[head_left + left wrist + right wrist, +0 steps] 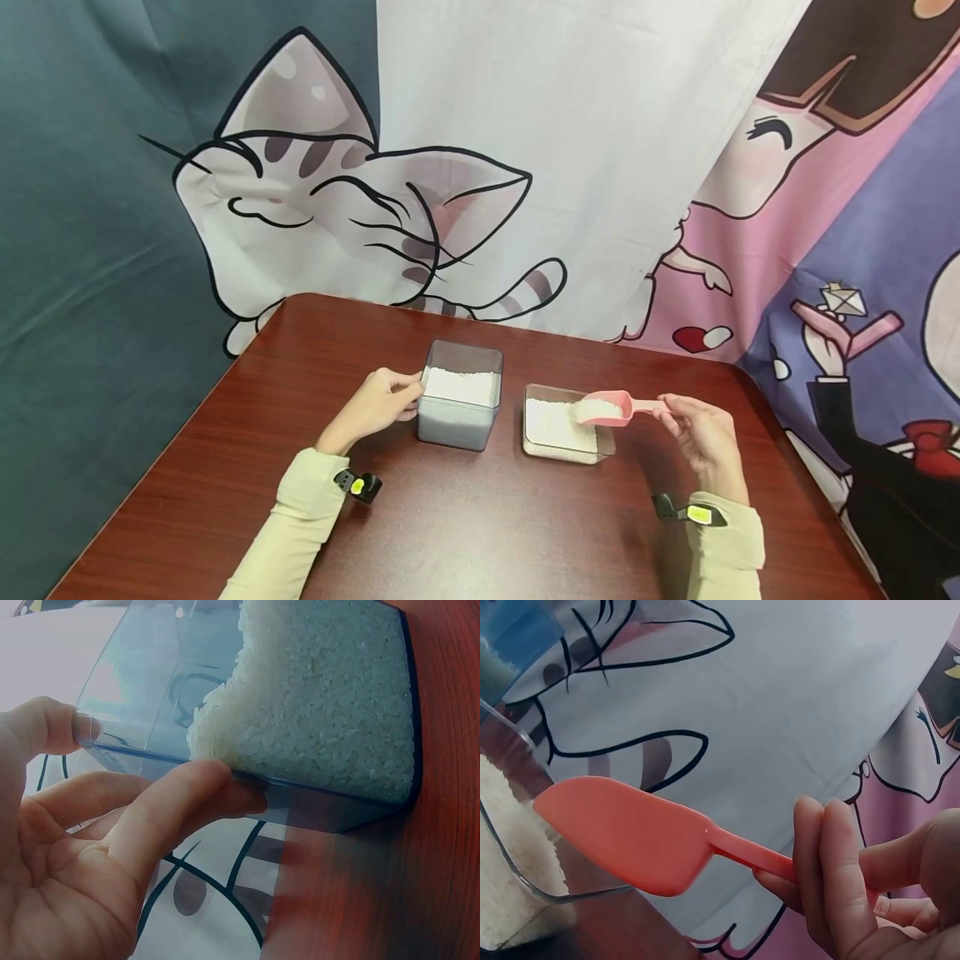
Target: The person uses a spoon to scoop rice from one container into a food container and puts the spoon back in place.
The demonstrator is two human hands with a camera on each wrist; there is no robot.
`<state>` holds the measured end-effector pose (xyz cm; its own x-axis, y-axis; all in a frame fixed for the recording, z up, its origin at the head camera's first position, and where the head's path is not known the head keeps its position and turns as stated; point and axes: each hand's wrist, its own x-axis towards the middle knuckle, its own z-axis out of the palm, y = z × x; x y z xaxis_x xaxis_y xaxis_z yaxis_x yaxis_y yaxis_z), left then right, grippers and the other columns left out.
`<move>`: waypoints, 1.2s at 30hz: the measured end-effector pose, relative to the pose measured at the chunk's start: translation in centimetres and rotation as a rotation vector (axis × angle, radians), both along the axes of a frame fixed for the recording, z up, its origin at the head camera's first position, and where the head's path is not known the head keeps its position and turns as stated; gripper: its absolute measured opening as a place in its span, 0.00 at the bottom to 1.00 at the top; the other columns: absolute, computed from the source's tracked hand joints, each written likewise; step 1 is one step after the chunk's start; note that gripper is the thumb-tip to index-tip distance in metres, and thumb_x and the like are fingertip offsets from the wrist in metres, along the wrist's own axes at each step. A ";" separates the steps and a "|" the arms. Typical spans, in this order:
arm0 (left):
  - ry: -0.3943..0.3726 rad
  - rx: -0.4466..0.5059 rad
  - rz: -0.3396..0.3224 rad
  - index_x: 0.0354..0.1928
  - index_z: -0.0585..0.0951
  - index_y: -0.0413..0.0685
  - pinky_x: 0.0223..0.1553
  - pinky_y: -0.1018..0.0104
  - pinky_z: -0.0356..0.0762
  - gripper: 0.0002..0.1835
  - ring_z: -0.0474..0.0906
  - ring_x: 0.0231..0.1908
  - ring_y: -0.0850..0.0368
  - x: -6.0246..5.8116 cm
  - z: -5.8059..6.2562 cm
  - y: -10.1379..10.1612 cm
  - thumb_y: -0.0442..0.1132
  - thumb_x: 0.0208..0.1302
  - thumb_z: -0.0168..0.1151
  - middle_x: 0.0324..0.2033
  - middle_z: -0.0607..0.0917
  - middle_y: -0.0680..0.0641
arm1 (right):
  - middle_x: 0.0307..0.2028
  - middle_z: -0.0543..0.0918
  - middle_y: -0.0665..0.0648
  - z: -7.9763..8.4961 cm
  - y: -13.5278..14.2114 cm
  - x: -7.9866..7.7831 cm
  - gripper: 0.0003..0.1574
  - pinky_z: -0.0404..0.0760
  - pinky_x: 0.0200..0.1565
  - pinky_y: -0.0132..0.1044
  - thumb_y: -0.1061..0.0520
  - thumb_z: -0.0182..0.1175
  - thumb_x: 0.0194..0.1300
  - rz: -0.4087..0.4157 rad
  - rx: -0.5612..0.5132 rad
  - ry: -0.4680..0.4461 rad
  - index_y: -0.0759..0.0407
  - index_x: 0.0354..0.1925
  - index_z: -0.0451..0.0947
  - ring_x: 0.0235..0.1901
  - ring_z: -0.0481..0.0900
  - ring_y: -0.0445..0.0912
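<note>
My left hand (382,402) holds the side of a tall bluish clear container (459,423), with fingertips bent against its wall. White rice (322,697) fills part of it and slopes down toward one side in the left wrist view. My right hand (701,435) pinches the handle of a pink scoop (637,836) between thumb and fingers. A heap of rice (597,409) lies in the scoop's bowl. The scoop overlaps the right rim of a shallow clear container (606,447), which holds a layer of rice (551,425).
Both containers stand on a dark red-brown wooden table (420,525), side by side with a narrow gap between them. Behind the table hangs a printed cloth (600,150) with cartoon figures. Black wrist straps (358,485) sit over the light sleeves (288,533).
</note>
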<state>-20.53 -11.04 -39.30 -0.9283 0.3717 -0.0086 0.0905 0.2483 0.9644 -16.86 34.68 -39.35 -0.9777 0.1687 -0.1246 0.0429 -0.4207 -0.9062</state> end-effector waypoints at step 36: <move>0.022 -0.001 0.007 0.55 0.71 0.26 0.37 0.61 0.82 0.22 0.81 0.40 0.46 -1.1 -1.9 -0.2 0.36 0.65 0.51 0.55 0.72 0.31 | 0.27 0.83 0.57 3.6 -2.6 1.9 0.09 0.82 0.34 0.36 0.67 0.56 0.61 -0.051 0.257 0.134 0.63 0.31 0.83 0.24 0.84 0.48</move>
